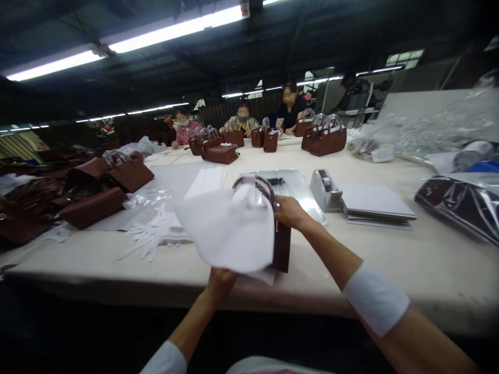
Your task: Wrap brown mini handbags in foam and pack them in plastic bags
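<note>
A brown handbag (282, 249) stands upright near the table's front edge, mostly hidden behind a white sheet (230, 228) that bulges toward me. Its wrapped handles (265, 186) arch above the sheet. My right hand (290, 212) is closed at the bag's upper right edge, beside the handles; its fingertips are partly hidden. At the sheet's lower edge, my left hand (222, 280) is closed on the sheet, with its fingers partly covered. White gloves (156, 234) lie left of the sheet.
Behind the bag are clear plastic sleeves (300, 189), a tape dispenser (326, 191) and stacked white boards (376, 205). Brown bags (93, 205) pile up at left. A plastic-wrapped bag (460, 205) lies at right. Several finished bags (329, 140) and co-workers (290, 109) are across the table.
</note>
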Demonstrator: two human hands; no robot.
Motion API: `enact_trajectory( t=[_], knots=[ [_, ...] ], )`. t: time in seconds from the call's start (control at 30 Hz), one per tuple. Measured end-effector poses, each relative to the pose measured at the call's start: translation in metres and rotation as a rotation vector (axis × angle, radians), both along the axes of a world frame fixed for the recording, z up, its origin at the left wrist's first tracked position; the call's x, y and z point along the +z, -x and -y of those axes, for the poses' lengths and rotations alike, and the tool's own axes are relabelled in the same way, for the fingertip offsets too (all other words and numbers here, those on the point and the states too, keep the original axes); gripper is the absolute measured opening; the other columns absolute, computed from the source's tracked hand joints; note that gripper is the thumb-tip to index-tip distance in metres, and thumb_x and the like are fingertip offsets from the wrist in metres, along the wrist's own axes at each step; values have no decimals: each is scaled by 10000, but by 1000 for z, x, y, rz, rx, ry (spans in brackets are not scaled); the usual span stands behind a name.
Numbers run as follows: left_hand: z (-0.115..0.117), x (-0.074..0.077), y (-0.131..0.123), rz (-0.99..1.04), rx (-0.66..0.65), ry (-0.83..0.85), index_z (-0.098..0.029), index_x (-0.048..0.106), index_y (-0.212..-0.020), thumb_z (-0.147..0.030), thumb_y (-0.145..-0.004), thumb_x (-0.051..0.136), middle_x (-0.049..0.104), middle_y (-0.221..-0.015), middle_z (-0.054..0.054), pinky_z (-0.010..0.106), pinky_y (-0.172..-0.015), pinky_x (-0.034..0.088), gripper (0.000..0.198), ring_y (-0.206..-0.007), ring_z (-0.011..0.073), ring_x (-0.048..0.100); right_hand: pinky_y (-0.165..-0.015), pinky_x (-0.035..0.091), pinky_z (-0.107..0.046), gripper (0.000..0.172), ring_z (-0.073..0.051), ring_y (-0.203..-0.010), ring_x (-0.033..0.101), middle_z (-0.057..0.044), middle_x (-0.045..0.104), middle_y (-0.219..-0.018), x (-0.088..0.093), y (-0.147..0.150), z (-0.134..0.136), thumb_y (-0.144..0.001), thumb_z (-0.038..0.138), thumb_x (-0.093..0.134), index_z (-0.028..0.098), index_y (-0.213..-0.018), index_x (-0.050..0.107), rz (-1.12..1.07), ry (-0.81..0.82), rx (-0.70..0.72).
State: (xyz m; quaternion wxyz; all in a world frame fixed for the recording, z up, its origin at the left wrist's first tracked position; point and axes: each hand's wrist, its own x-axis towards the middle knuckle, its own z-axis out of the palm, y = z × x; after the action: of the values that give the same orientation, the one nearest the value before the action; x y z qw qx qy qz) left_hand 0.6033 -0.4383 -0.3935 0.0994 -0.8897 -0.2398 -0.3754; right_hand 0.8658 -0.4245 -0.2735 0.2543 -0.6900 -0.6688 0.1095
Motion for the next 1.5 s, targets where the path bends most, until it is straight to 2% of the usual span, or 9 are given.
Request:
enact_trajectory(
  t=[0.37,0.53,0.63,0.77,0.87,1.0,1.1,1.33,1.5],
  knots=[
    [-20,61,-45,-143,-163,203,-175,547,-764,-201,-814,519,639,-1060,53,445,-917,407,63,-1031,216,569,-647,505,-294,250,-124,-676,603,-28,630,-771,-44,-54,-40,-821,350,561,109,-868,607,-85,512,-1],
    [-30,59,-51,-133,-182,276,-175,538,-725,-190,-801,537,651,-1021,36,426,-878,422,77,-981,213,591,-928,389,-389,470,-250,-1081,506,-134,542,-1167,-21,-45,7,-845,440,460,129,-1197,479,-27,218,-186],
    [-31,56,-48,-91,-234,274,-167,549,-749,-181,-799,542,651,-986,45,364,-821,440,52,-961,204,588,-929,402,-334,510,-223,-1092,495,-62,554,-1164,-29,-17,56,-737,476,602,223,-1168,501,-32,-59,157],
    [-53,73,-62,-126,-268,317,-168,553,-724,-220,-829,514,622,-738,23,277,-672,457,124,-742,152,590,-849,448,-341,50,-205,-970,556,-46,629,-929,-62,8,77,-806,233,558,193,-813,587,-72,-185,194],
    [-100,112,-108,-90,-160,258,-155,563,-867,-297,-856,470,616,-928,65,305,-803,448,170,-896,168,568,-803,459,-359,41,-211,-903,564,-40,624,-892,-75,8,67,-771,210,604,185,-775,572,-101,-193,151],
    [-179,164,-208,-163,91,122,-65,444,-1192,-510,-832,413,389,-1318,181,561,-1030,101,573,-1262,338,270,-780,458,-353,104,-207,-861,562,-35,619,-898,-74,4,61,-730,219,655,182,-764,563,-106,-202,128],
    [-209,180,-259,-479,65,413,-36,594,-968,-498,-769,521,610,-967,159,456,-912,340,508,-968,299,537,-778,451,-345,115,-204,-856,554,-35,614,-891,-71,3,62,-726,224,664,180,-767,566,-103,-164,109],
    [-103,137,-172,-518,-531,126,-174,594,-768,-256,-874,395,518,-682,-8,223,-488,286,240,-525,82,421,-701,443,-315,142,-189,-801,514,-44,578,-834,-71,-1,59,-741,284,650,168,-754,569,-127,-116,86],
    [-25,69,-103,-255,-283,49,-172,535,-645,-133,-837,457,470,-599,9,291,-556,293,211,-582,141,401,-817,424,-322,110,-188,-929,496,-48,572,-957,-73,-8,55,-751,218,622,171,-838,575,-220,-199,111]
  ],
)
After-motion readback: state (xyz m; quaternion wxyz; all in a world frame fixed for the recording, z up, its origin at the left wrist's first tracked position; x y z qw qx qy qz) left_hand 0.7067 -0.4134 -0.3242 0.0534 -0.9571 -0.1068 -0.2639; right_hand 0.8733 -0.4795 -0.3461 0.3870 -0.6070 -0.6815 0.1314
